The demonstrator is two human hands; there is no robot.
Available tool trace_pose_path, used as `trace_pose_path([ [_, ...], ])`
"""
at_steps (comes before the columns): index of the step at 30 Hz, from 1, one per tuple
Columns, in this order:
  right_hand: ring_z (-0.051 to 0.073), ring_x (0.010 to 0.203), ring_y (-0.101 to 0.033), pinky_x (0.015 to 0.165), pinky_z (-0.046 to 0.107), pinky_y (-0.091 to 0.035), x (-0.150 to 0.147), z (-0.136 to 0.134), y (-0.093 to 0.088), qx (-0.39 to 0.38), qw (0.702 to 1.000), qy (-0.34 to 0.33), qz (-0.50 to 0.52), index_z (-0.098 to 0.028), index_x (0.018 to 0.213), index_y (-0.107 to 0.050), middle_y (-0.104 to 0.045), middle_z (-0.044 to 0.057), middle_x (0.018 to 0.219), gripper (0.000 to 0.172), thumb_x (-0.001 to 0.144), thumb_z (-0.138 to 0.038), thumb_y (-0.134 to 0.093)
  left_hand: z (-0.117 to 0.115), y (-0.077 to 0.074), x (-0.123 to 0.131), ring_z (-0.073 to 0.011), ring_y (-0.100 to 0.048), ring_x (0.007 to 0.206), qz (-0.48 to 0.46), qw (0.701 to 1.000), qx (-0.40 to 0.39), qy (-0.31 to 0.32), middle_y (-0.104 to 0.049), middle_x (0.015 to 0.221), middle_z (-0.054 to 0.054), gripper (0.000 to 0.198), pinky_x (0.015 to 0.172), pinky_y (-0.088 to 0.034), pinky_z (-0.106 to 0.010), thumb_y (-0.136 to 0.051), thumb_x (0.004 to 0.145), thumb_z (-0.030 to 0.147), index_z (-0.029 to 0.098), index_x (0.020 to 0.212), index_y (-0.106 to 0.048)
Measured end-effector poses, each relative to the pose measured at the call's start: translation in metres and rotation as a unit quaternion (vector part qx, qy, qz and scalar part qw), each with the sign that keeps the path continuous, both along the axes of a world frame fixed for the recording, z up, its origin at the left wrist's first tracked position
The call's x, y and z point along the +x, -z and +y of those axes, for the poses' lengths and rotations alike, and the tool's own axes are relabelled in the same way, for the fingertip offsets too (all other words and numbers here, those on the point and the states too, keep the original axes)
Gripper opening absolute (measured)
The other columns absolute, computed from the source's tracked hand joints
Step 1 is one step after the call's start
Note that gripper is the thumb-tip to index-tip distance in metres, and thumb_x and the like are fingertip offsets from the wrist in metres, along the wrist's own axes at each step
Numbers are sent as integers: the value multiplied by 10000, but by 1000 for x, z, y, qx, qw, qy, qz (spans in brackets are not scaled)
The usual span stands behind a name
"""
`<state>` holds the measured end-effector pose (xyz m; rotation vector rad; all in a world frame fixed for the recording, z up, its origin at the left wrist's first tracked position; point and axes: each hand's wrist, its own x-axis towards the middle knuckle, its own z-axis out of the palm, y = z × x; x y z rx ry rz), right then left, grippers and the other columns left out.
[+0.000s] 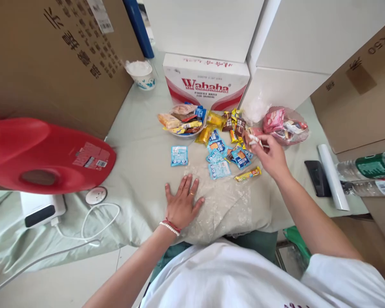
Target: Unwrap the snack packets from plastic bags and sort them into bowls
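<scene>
Flat on the cloth lies my left hand (182, 204), fingers spread, at the edge of a clear plastic bag (226, 201). My right hand (271, 155) pinches a brown and white wrapped snack (252, 139) above the snack pile. Beneath and beside it are blue snack packets (219, 169), a yellow stick-shaped packet (248, 174) and brown and yellow cocoa packets (240, 125). One blue packet (179, 155) sits apart, beyond my left fingertips. A bowl (192, 135) of mixed snacks stands behind, and a pink bag (297, 136) with packets rests to the right.
A white and red Wahaha box (208, 81) stands at the back. At left are a red jug (51, 158), a paper cup (143, 77) and a white device (41, 209) with a cable. Bottles (372, 166) and a white roll (333, 177) lie right, near a cardboard box (362, 98).
</scene>
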<state>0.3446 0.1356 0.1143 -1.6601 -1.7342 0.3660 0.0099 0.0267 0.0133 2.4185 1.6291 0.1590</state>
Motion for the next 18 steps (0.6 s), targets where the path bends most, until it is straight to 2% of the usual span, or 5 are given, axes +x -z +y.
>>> trace_pose_path([
  [3, 248, 979, -630, 860, 400, -542, -35, -80, 9, -21, 997, -73, 30, -246, 1175, -617, -674, 75, 1093, 249, 987, -409, -633, -9, -2, 10, -373, -310, 1580, -13, 1000, -3, -14, -246, 1722, -175, 673, 1210, 33, -801, -357, 1053, 527, 241, 1660, -297],
  [6, 301, 1080, -602, 935, 478, -532, -78, -124, 33, -44, 986, -151, -50, -233, 1268, -614, -652, 128, 1157, 292, 982, -293, -621, -13, -4, 12, -376, -331, 1571, -21, 1000, 0, -20, -268, 1715, -181, 669, 1211, 19, -801, -338, 1059, 522, 245, 1665, -280],
  [9, 364, 1219, -552, 987, 555, -522, -101, -138, 61, -99, 972, -169, -130, -210, 1459, -526, -565, 202, 1378, 554, 928, -233, -680, -12, -6, 6, -381, -337, 1567, -14, 1000, 3, -13, -274, 1714, -174, 676, 1204, 40, -808, -329, 1057, 551, 252, 1661, -293],
  [12, 383, 1228, -537, 1008, 586, -509, -98, -140, 72, -138, 960, -183, -164, -196, 1524, -481, -545, 209, 1445, 663, 904, -221, -715, -10, -5, -4, -382, -327, 1571, 4, 1000, 3, 5, -271, 1718, -155, 677, 1189, 86, -818, -342, 1051, 567, 259, 1653, -312],
  [18, 348, 1087, -555, 976, 553, -509, -66, -141, 37, -95, 964, -211, -135, -221, 1511, -522, -651, 154, 1279, 587, 940, -227, -655, -11, -4, -9, -361, -293, 1590, 13, 1000, -6, 6, -243, 1728, -146, 691, 1210, 71, -796, -340, 1046, 587, 257, 1653, -312],
])
